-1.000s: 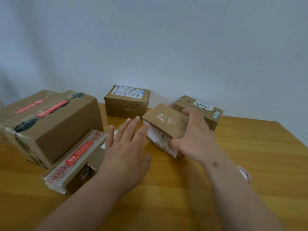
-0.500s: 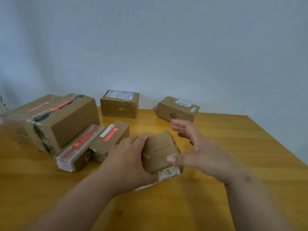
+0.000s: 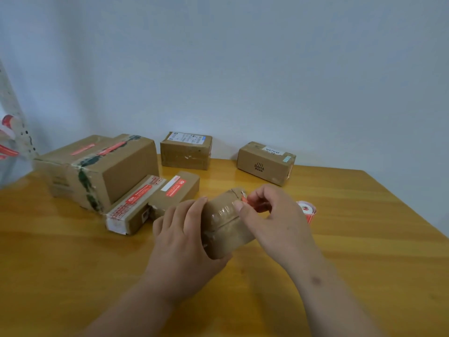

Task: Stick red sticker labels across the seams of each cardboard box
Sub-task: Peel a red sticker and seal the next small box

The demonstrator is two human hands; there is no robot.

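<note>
A small taped cardboard box (image 3: 224, 222) lies in front of me on the wooden table (image 3: 364, 251). My left hand (image 3: 184, 229) grips its left side. My right hand (image 3: 269, 215) pinches a red sticker label (image 3: 245, 199) at the box's far top edge, between thumb and forefinger. A roll of red stickers (image 3: 306, 210) peeks out just right of my right hand.
To the left sit a large box (image 3: 102, 166) with red labels and two long boxes (image 3: 150, 200) bearing red stickers. At the back by the wall stand a box with a white shipping label (image 3: 186, 150) and a printed box (image 3: 266, 162). Strips of red stickers (image 3: 7, 142) hang at the far left.
The small box has been pulled closer and turned, my left hand has closed on its side, and my right hand, open before, now pinches a red sticker at its top.
</note>
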